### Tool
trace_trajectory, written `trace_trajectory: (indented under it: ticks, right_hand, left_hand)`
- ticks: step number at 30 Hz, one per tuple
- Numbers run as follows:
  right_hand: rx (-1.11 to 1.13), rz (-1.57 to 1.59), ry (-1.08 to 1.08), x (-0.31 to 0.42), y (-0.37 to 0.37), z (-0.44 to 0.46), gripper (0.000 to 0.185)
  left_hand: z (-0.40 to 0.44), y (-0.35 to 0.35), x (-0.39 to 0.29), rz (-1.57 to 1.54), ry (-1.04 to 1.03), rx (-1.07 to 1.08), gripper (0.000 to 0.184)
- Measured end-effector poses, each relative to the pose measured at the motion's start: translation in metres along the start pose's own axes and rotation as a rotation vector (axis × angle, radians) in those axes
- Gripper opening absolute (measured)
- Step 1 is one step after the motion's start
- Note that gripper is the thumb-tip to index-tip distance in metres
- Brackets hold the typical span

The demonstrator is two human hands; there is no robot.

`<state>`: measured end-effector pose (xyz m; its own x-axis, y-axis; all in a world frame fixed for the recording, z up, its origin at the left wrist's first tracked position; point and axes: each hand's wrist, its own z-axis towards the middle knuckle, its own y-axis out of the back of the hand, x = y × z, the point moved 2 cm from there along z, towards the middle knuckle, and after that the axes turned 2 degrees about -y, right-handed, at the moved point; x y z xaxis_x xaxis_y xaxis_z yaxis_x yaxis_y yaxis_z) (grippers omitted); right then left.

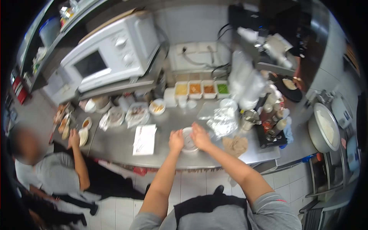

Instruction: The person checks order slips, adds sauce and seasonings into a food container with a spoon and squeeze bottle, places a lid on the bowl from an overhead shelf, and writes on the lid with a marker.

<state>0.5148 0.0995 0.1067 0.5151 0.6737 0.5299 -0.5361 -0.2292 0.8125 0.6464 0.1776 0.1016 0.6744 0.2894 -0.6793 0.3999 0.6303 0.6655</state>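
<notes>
A round, whitish takeaway container (189, 140) stands on the steel counter in front of me, with a pale, see-through top. My left hand (176, 140) holds its left side, fingers curled. On the opposite side my right hand (200, 137) grips the rim, thumb and fingers bent around it. Whether the top is a lid or the contents I cannot tell. To the left lies a white paper pad or stack (144, 140) with printing on it. A brown cloth (235, 146) and crumpled foil (223, 122) are to the right of my right hand.
Tubs of chopped toppings (209, 89) line the back wall. A white microwave (111, 50) sits on a raised shelf. Bottles fill a black tray (273, 142); a large metal bowl (312, 126) stands far right. Another person (57, 168) works at the counter on the left.
</notes>
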Motion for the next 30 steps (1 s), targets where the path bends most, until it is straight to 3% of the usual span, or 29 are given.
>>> trace_trajectory:
  ticks: [3,4,8,10,17,18,20,26,28,30]
  right_hand:
    - [0.156,0.118,-0.065,-0.019,0.005,0.022,0.061]
    - [0.273,0.099,-0.052,-0.008,0.039,0.022,0.062]
    - [0.262,0.161,0.297,0.034,0.208,0.043,0.045]
    - [-0.122,0.185,0.513,0.041,0.29,0.057,0.032]
    - [-0.691,-0.106,0.439,0.03,0.52,0.117,0.02]
    - [-0.773,-0.197,0.454,0.017,0.537,0.137,0.022]
    - [-0.796,-0.27,0.279,-0.003,0.561,0.177,0.026]
    - [-0.646,-0.403,-0.168,-0.031,0.576,0.273,0.048]
    - [-0.827,-0.494,-0.088,-0.063,0.576,0.316,0.057]
    - [-0.833,-0.403,-0.074,-0.088,0.586,0.352,0.058]
  left_hand:
    - [0.006,-0.009,0.005,-0.082,0.183,-0.096,0.036]
    - [0.008,-0.014,0.011,-0.119,0.246,-0.147,0.036]
    - [0.029,-0.024,0.016,-0.001,0.393,-0.303,0.034]
    - [0.031,-0.013,-0.009,0.002,0.509,-0.351,0.034]
    - [0.04,-0.02,-0.001,-0.104,0.544,-0.434,0.039]
    - [0.039,-0.017,-0.005,-0.1,0.516,-0.462,0.039]
    - [0.033,-0.012,-0.01,-0.084,0.463,-0.512,0.041]
    - [0.016,0.027,-0.052,-0.242,0.097,-0.675,0.038]
    - [0.016,0.048,-0.074,-0.264,0.007,-0.688,0.036]
    - [0.022,0.068,-0.091,-0.25,-0.073,-0.666,0.035]
